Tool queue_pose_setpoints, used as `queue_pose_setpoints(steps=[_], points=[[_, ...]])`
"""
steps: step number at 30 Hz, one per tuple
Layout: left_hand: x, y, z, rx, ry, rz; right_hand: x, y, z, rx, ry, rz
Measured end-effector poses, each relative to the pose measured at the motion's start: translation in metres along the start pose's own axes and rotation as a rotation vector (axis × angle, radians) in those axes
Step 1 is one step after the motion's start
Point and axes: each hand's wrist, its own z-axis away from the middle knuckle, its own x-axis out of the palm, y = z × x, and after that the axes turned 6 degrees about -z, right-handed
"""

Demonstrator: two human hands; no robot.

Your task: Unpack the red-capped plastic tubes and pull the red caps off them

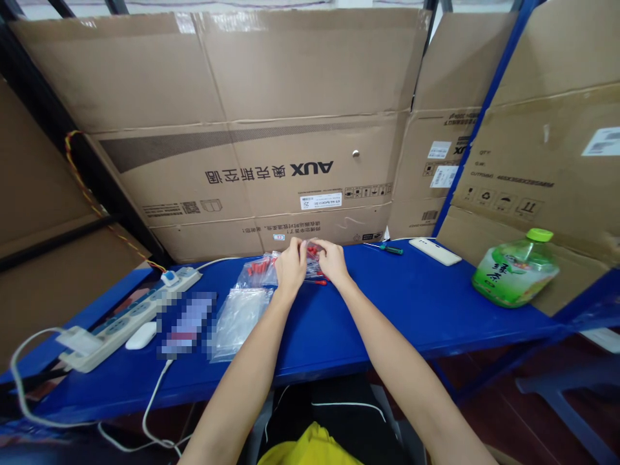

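My left hand (291, 263) and my right hand (333, 261) are close together over the far middle of the blue table. Their fingers are pinched at the top of a clear plastic bag (313, 244) with red pieces showing through it. Beside my left hand lie more clear bags with red-ended items (259, 266). A thin item with a red end (317, 281) lies on the table below the hands. Nearer to me, left of my left forearm, is a stack of flat clear plastic bags (241, 321). The fingertips are partly hidden behind the hands.
A green-handled screwdriver (391, 248), a white phone-like object (434, 251) and a green tea bottle (516, 271) are on the right. On the left are a power strip (130, 320), a white case (141, 336) and a blurred phone (186, 326) on a cable. Cardboard (271, 148) walls the back.
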Motion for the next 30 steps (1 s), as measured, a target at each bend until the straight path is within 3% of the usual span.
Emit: queue_pose_setpoints(steps=[3, 7, 9, 11, 14, 21, 27, 30], points=[[0.005, 0.004, 0.000, -0.235, -0.045, 0.213, -0.003, -0.001, -0.004, 0.028, 0.132, -0.145], [0.020, 0.003, -0.004, -0.577, -0.377, 0.878, -0.001, -0.003, -0.009, 0.133, 0.202, -0.413], [0.026, 0.001, -0.007, -0.604, -0.384, 1.133, 0.003, -0.004, -0.009, 0.174, 0.171, -0.522], [0.030, -0.002, -0.010, -0.575, -0.287, 1.260, 0.007, -0.006, -0.008, 0.174, 0.105, -0.568], [0.031, -0.007, -0.012, -0.561, -0.162, 1.322, 0.011, -0.007, -0.005, 0.118, 0.011, -0.503], [0.032, -0.016, -0.012, -0.540, -0.014, 1.326, 0.004, -0.004, 0.001, 0.012, 0.005, -0.106], [0.032, -0.016, -0.011, -0.464, 0.043, 1.187, 0.013, 0.001, 0.002, 0.154, -0.100, -0.311], [0.032, -0.013, -0.010, -0.449, 0.045, 1.221, 0.015, 0.007, 0.000, 0.196, -0.071, -0.381]])
